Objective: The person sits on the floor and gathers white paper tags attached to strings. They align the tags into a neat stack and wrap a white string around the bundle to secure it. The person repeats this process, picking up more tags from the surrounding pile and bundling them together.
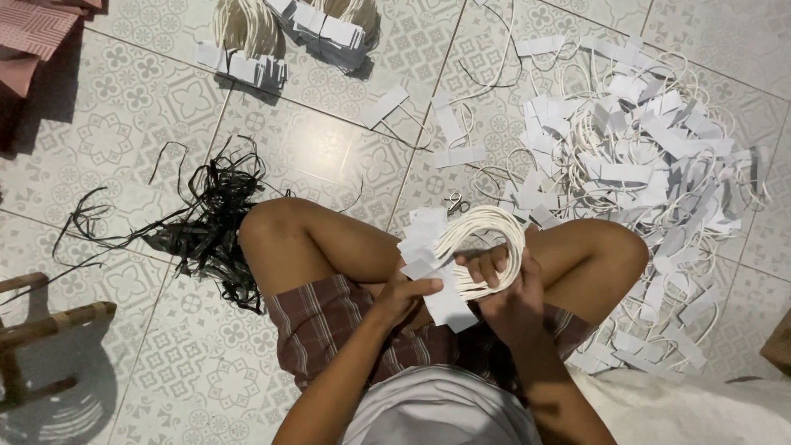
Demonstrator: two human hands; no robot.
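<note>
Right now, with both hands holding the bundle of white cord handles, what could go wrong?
1. The left hand pinches the paper tabs only at one edge; some might slide out and fan apart.
2. The right hand grips the cord loops loosely; they may spring open and tangle.
3. Small scissors lie on the tiled floor near the knee.
</note>
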